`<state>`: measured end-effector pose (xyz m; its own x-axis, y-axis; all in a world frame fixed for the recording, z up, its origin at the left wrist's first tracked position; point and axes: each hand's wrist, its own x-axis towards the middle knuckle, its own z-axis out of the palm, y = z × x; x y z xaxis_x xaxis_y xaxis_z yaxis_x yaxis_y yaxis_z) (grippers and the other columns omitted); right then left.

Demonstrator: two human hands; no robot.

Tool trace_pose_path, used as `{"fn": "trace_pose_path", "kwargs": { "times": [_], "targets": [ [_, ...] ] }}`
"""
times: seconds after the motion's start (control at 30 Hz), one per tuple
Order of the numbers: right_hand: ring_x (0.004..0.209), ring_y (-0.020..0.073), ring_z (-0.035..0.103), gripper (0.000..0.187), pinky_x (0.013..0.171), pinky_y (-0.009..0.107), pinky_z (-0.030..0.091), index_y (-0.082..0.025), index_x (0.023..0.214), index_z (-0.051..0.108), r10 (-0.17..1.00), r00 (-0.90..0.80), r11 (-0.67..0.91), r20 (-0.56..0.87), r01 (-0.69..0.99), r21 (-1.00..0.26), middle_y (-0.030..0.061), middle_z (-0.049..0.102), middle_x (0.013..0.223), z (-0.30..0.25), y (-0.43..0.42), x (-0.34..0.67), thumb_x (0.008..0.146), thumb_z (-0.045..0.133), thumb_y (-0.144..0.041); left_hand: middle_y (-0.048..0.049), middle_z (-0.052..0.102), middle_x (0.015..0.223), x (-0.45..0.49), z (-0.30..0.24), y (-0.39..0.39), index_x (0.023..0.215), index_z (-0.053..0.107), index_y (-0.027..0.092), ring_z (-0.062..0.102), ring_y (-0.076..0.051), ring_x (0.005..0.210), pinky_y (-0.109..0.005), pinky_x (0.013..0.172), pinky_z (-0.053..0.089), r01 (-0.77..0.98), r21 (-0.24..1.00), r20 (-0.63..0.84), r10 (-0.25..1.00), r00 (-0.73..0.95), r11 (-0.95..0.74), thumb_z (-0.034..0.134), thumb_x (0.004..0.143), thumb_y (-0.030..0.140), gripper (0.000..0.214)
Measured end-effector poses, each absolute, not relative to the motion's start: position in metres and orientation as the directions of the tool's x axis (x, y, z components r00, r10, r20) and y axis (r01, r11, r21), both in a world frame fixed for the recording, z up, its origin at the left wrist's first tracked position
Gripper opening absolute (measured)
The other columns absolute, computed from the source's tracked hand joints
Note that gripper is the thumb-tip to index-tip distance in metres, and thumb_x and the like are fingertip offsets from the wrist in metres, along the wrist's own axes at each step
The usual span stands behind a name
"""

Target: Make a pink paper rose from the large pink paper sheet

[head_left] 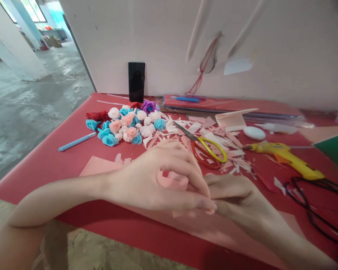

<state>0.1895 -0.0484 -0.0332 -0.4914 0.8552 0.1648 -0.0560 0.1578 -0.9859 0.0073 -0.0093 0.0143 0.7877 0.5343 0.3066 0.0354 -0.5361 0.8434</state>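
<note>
My left hand (160, 180) curves over a pink paper piece (173, 182), part of which shows through the gap between thumb and fingers. Its fingertips meet those of my right hand (239, 195), pinched together at the paper's end; the exact grip there is hidden. Under both hands lies a larger pink paper sheet (97, 167). Just beyond them, scissors (204, 146) with one yellow and one orange handle rest on a heap of paper scraps (214, 137).
Several paper roses (128, 125) lie at the left back, near a blue pen (76, 142). A phone (136, 81) leans on the white panel. At right are a yellow glue gun (290, 157), its black cable (307, 206) and a white oval object (254, 133). The red table (53, 153) ends at left.
</note>
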Motion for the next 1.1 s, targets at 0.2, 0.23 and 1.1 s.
{"fn": "trace_pose_path", "kwargs": {
  "times": [0.2,0.23,1.1],
  "targets": [
    [0.067,0.0091,0.063,0.012,0.065,0.010,0.050,-0.032,0.080,0.074,0.850,-0.508,0.103,0.140,-0.101,-0.990,-0.0025,0.072,0.076,-0.036,-0.053,0.189,0.076,0.062,-0.033,-0.0020,0.063,0.065,0.007,0.016,-0.010,0.065,0.065,0.006,0.052,-0.008,0.068,-0.023,0.083,0.038,0.043,0.815,0.312,0.500,0.808,-0.577,0.067,0.070,0.013,0.008],
    [0.068,0.0098,0.064,0.013,0.065,0.011,0.050,-0.032,0.081,0.074,0.850,-0.511,0.087,0.128,-0.103,-0.991,-0.0019,0.072,0.077,-0.037,-0.053,0.190,0.076,0.062,-0.034,-0.0022,0.063,0.066,0.007,0.016,-0.010,0.066,0.065,0.007,0.052,-0.008,0.069,-0.023,0.083,0.038,0.034,0.816,0.319,0.498,0.806,-0.577,0.068,0.069,0.013,0.008],
    [0.061,0.0085,0.063,0.013,0.059,0.009,0.048,-0.034,0.075,0.073,0.847,-0.471,0.344,0.247,0.130,-0.930,-0.0049,0.068,0.065,-0.018,-0.050,0.186,0.078,0.061,-0.028,-0.0011,0.061,0.069,0.008,0.017,-0.011,0.060,0.048,0.016,0.052,-0.011,0.074,-0.025,0.080,0.041,0.155,0.850,0.146,0.508,0.849,-0.504,0.050,0.074,0.012,0.015]
  ]
}}
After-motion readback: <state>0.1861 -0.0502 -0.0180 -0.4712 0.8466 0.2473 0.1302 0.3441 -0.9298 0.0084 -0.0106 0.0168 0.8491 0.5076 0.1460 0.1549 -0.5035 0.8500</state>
